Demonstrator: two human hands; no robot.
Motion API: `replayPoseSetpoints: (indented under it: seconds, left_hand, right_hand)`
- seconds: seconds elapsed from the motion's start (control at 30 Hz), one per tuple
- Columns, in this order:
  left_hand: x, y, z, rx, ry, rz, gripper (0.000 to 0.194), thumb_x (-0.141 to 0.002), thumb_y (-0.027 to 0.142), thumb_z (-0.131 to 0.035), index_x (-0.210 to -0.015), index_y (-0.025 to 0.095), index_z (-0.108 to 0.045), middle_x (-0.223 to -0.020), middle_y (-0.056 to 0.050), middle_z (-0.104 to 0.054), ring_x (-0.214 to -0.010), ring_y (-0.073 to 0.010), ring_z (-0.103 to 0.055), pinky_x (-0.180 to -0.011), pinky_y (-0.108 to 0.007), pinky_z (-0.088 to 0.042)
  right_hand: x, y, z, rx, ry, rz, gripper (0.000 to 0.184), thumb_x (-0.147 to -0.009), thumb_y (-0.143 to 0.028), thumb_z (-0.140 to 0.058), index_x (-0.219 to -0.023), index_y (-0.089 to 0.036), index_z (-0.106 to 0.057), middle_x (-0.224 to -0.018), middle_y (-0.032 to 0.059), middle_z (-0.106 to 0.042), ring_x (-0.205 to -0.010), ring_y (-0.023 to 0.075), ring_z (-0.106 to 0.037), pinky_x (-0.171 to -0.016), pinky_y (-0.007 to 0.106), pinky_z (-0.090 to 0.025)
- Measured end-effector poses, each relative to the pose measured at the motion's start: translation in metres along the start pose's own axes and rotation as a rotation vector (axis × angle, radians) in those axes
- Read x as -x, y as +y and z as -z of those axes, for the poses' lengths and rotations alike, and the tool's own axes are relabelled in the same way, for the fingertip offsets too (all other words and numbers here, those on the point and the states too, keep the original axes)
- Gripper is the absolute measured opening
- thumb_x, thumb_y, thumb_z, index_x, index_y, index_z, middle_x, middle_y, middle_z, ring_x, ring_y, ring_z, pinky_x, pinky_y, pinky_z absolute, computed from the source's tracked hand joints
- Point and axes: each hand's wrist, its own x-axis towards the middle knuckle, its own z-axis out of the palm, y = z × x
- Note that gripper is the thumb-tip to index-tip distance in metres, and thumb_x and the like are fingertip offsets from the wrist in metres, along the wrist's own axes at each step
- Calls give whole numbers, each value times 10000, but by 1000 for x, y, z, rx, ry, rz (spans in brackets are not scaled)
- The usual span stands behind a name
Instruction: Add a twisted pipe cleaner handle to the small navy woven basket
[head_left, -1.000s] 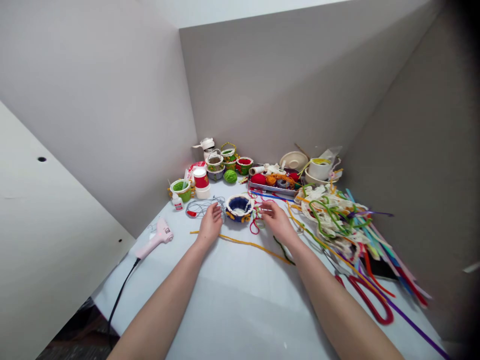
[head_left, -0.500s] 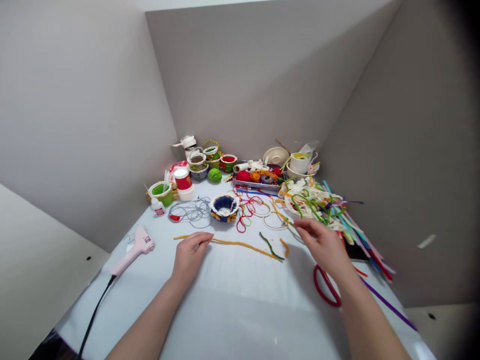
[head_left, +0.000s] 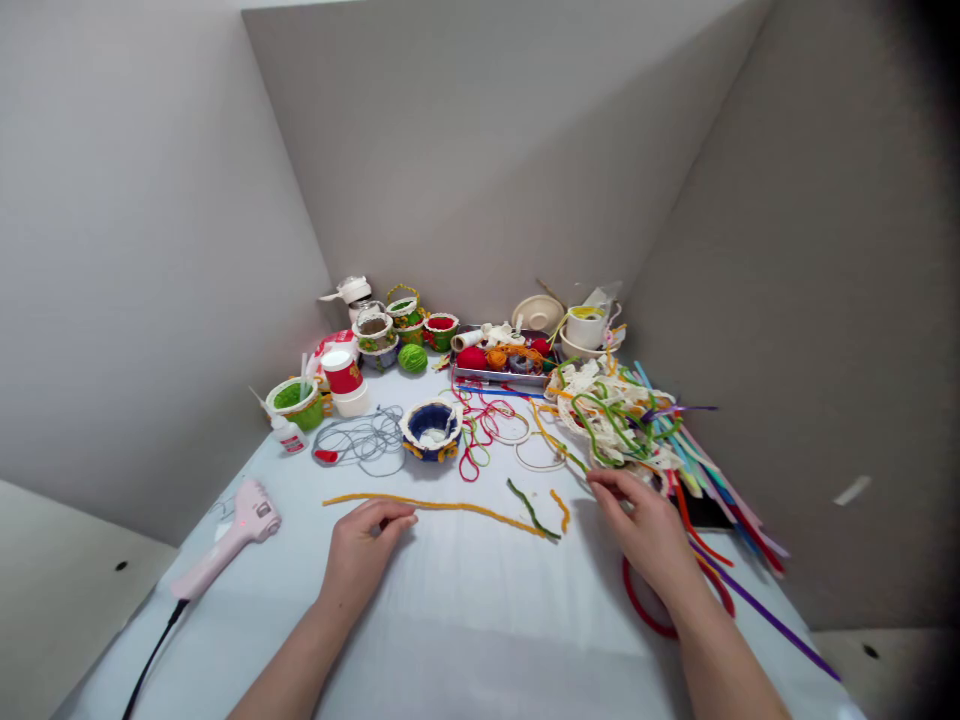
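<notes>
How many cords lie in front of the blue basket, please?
3: long yellow cord beside the left hand; short green cord and short yellow cord nearer the right hand; possibly more hidden.

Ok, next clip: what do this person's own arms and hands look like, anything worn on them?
The left hand and right hand are ungloved, with no rings, watch or bracelet to be seen. Both forearms are bare; no sleeve shows in view.
</notes>
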Motion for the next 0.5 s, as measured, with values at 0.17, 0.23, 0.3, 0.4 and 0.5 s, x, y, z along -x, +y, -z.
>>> replayPoseSetpoints:
  seconds: [0.17,0.23,0.3,0.4,0.5]
  left_hand:
    - [2,2,2,-13,-17,12,147,-768,341,-619,-704,234,-697,-762,-9,-714,-711,-179,-636,-664,-275,-492]
    - [3,1,4,-6,-7,42,199,-807,373,-570,-743,223,-683,-673,5,-669,-635,-163,-604,-599,-252,-468]
    - [4,-1,5,1,5,104,249,-833,415,-526,-772,215,-660,-536,38,-564,-503,-141,-519,-494,-233,-407]
    - [6,-3,7,-6,13,164,291,-849,452,-485,-761,210,-621,-446,70,-425,-415,-123,-398,-431,-227,-327]
    - [7,-3,9,-50,26,156,377,-861,457,-451,-594,203,-532,-442,57,-410,-436,-119,-395,-456,-228,-329]
  right_hand:
    - [-1,13,4,25,63,-64,244,-851,-381,-512,-946,-215,-665,-965,61,-699,-866,225,-639,-787,351,-483]
    - [-1,15,6,22,97,-68,245,-853,-382,-519,-948,-210,-666,-973,61,-695,-874,221,-636,-797,344,-479]
    - [0,13,8,-3,144,-64,240,-857,-380,-522,-939,-206,-666,-972,62,-692,-885,219,-633,-805,336,-475]
    - [1,5,10,-36,208,-68,227,-866,-372,-525,-934,-207,-665,-959,58,-692,-867,211,-629,-791,324,-472]
    - [3,-3,11,-59,251,-66,218,-871,-355,-524,-962,-210,-658,-977,58,-685,-867,205,-621,-791,323,-470]
